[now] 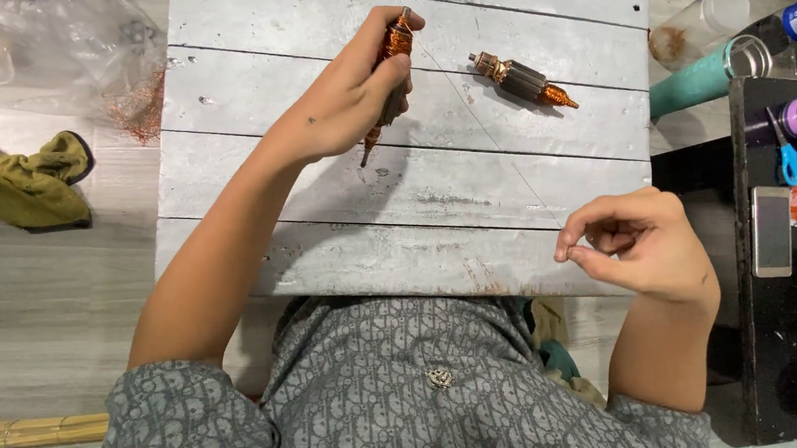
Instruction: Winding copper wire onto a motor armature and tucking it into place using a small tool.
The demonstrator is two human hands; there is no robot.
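Left hand (346, 100) is closed around a motor armature (389, 68) with copper winding, held tilted just above the grey plank table (396, 186), winding end pointing away from the person; right hand (632, 239) is pinched shut, thumb against fingertips, on a thin wire (481, 123) that runs taut across the boards from the armature to the near right edge of the table; the wire is very fine and hard to follow along its whole run. Risks as I judge them: wire this fine can snap if the pull goes sharp or if it drags over a board edge; it can slip out of the pinch and spring back into a tangle; if the left grip loosens the armature can twist and the turns cross or bunch. A second armature (522, 80) lies on the table just beside the wire's path, apart from both hands, and could snag the strand if the line swings that way. Around: loose copper scrap (139, 112) and a clear plastic bag (34, 49) at the far left, an olive cloth (21, 178) on the floor; on the right a teal tube (700, 82), bottles, blue scissors (793, 160) and a phone (771, 230) on a dark stand, close to the right elbow's sweep; nothing lies between the two hands but bare boards.
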